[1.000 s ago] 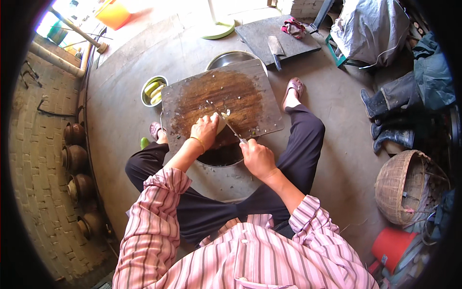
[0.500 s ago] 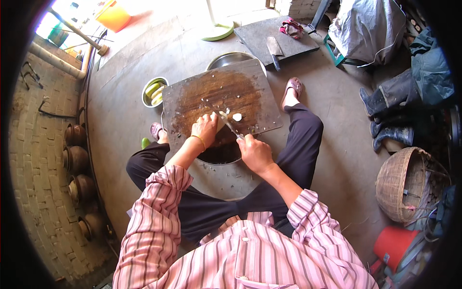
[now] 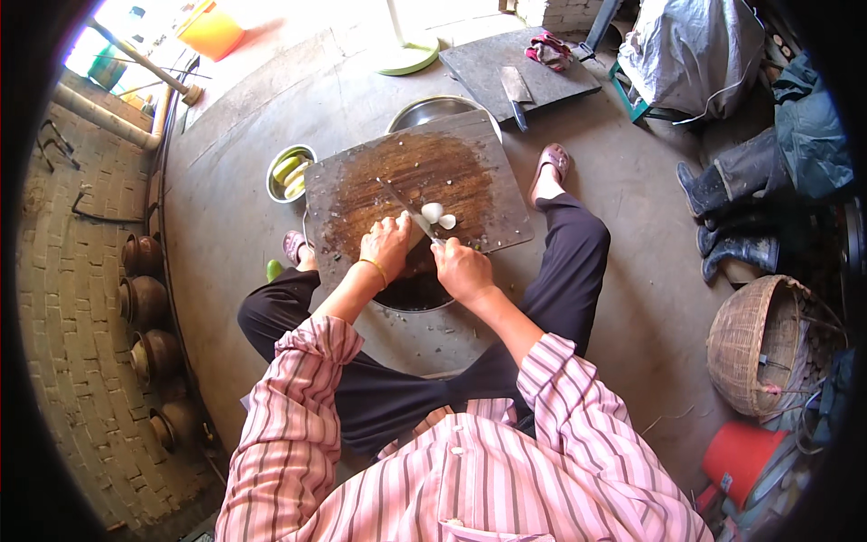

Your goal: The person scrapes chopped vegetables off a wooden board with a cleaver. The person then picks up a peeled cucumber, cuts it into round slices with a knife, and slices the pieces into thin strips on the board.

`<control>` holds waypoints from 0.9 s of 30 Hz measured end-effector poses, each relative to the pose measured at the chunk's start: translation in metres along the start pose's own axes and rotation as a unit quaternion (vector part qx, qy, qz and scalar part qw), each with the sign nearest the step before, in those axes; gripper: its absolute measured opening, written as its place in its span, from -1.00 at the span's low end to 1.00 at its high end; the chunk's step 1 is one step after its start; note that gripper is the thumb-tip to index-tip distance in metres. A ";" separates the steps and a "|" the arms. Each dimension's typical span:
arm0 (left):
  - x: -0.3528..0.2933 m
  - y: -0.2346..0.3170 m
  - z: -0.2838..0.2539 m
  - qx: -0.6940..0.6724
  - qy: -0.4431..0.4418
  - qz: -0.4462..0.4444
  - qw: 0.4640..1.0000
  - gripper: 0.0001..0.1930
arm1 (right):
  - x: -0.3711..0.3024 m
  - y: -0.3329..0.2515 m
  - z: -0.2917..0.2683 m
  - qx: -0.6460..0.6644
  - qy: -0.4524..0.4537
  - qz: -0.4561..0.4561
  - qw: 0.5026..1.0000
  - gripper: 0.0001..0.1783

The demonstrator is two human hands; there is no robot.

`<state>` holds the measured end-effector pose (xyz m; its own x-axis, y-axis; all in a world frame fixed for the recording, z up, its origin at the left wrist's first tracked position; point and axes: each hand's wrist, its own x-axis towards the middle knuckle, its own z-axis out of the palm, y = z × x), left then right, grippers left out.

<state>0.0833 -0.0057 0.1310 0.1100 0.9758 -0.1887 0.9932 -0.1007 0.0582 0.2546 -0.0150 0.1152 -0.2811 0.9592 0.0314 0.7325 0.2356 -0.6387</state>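
Note:
A worn wooden cutting board (image 3: 359,182) lies between my knees, over a round basin whose rim shows at its near and far sides. My left hand (image 3: 386,246) presses a pale, whitish vegetable (image 3: 415,237) down on the board; the fingers mostly hide it. In my right hand (image 3: 462,271) is a kitchen knife (image 3: 404,202), held by its handle. Its long blade slants up and left, right beside the vegetable and my left fingertips. Just right of the blade lie a round white slice (image 3: 433,212) and a smaller slice (image 3: 448,221). Small scraps dot the board.
A metal bowl (image 3: 270,181) of pale green vegetables stands left of the board, and a green vegetable (image 3: 275,269) lies by my left foot. Beyond, a cleaver (image 3: 516,87) rests on a dark slab (image 3: 560,77). Boots (image 3: 736,255) and a wicker basket (image 3: 730,348) are at right.
The knife and my right hand have moved slightly left, up against the vegetable. A larger round slice now lies beside the smaller one. My left hand stays nearly in place.

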 end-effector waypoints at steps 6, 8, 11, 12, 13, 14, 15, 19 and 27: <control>0.000 -0.002 0.005 0.004 0.008 -0.002 1.000 -0.40 | -0.006 0.002 -0.008 -0.005 -0.009 -0.005 1.000 -0.62; 0.000 -0.003 0.009 0.010 0.013 -0.016 1.000 -0.40 | -0.022 -0.004 -0.024 -0.005 -0.022 -0.011 1.000 -0.61; 0.002 -0.004 0.004 0.005 -0.024 -0.017 1.000 -0.38 | -0.042 -0.014 -0.045 -0.010 -0.017 -0.022 1.000 -0.64; 0.001 -0.004 0.005 0.005 -0.025 -0.016 1.000 -0.38 | -0.046 -0.014 -0.046 -0.010 -0.017 -0.021 1.000 -0.64; 0.001 -0.004 0.005 0.006 -0.023 -0.014 1.000 -0.35 | -0.050 -0.013 -0.047 -0.009 -0.019 -0.019 1.000 -0.64; 0.001 -0.004 0.005 0.006 -0.021 -0.013 1.000 -0.33 | -0.051 -0.013 -0.048 -0.007 -0.022 -0.016 1.000 -0.64; 0.001 -0.005 0.005 0.006 -0.022 -0.012 1.000 -0.33 | -0.051 -0.013 -0.048 -0.007 -0.023 -0.015 1.000 -0.64; 0.000 -0.002 0.000 -0.002 -0.023 -0.015 1.000 -0.28 | -0.044 -0.014 -0.044 0.000 -0.019 -0.012 1.000 -0.64; -0.001 -0.001 0.004 0.008 0.007 -0.005 1.000 -0.30 | 0.002 0.003 0.002 0.006 -0.004 0.004 1.000 -0.63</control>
<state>0.0820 -0.0074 0.1273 0.0991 0.9794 -0.1758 0.9948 -0.0933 0.0412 0.2548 -0.0127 0.1118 -0.2808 0.9595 0.0208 0.7272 0.2269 -0.6478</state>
